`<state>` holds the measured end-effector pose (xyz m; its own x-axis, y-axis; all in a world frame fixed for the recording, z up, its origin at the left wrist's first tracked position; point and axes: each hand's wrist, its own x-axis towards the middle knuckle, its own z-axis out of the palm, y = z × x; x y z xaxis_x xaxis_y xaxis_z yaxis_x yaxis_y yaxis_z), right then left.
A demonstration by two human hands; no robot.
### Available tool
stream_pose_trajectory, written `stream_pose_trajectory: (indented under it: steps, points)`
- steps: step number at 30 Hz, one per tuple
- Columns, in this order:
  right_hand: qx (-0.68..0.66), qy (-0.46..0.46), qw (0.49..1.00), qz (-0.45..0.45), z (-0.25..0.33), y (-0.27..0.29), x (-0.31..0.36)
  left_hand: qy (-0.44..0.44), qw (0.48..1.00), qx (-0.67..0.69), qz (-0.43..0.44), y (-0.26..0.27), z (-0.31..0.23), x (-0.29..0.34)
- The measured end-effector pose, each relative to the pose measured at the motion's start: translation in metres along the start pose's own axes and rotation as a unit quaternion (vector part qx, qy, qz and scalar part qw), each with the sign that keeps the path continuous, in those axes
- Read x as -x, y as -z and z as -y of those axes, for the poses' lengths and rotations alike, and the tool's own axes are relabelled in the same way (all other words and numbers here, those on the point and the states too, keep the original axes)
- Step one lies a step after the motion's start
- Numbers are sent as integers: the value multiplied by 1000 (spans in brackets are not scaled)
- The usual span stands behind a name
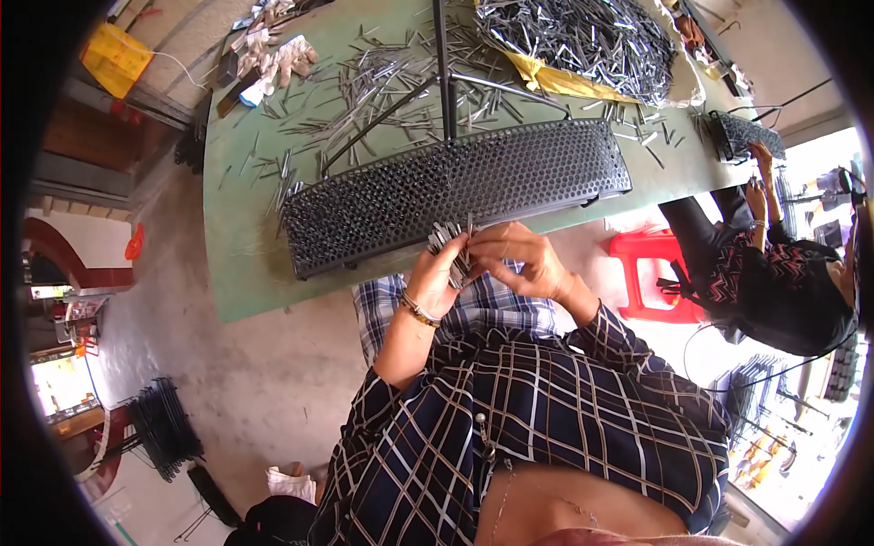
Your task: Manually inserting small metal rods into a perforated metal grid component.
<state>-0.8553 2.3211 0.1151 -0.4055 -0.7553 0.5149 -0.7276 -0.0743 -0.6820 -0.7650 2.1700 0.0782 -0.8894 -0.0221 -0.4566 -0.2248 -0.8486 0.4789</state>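
Head: sack [548,78] heaped with metal strips [592,44]; left hand [433,280] holds bundle [446,240].

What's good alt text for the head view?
A person's left hand holds a bundle of thin grey strips, the right hand at its edge, by a black perforated panel on a green table. Behind lie loose strips and a heap; at right, another person handles a similar panel.
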Motion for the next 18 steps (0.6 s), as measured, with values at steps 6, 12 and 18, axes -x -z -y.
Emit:
stream_pose_trajectory:
  steps: [6,12,18]
  points:
    - [-131,-313,939,-53,-8,-4,-21,-7,999,-51,-12,-6,-4,6]
    - [-219,-332,915,-65,-25,-1,-29,0,999,-40,-35,-15,-4,9]
    - [1,-205,968,-146,-46,5,-75,12,998,-46,-31,-2,-1,-4]
